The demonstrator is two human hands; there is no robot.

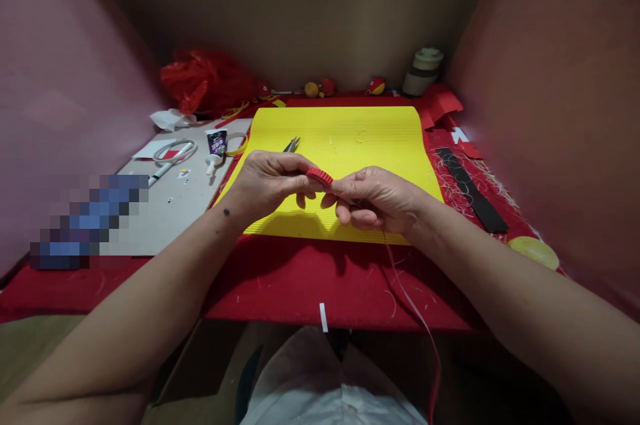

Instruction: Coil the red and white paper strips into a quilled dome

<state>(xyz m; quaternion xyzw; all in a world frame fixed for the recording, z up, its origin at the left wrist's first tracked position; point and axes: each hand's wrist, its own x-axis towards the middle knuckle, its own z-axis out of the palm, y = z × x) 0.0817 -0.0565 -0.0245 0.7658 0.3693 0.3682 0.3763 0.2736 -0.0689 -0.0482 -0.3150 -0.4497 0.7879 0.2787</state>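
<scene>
Over a yellow ridged sheet (330, 138), my two hands meet in the middle of the head view. My left hand (280, 181) pinches a small red coil of ridged strip (320, 177) between thumb and fingers. Close against it, my right hand (370, 195) is closed on the red strip (400, 275), whose tail hangs down past the table's front edge. Part of the strip between the hands is hidden by my fingers. Tweezers (292, 144) lie on the yellow sheet just behind my left hand.
On a grey board (193, 211) at left lie a glue tube (217, 148) and a coiled pale strip (175, 151). A red plastic bag (205, 78), small red-and-yellow figures (377, 85) and a lidded jar (423, 71) stand at the back. At right is a black strip (470, 188) among loose threads.
</scene>
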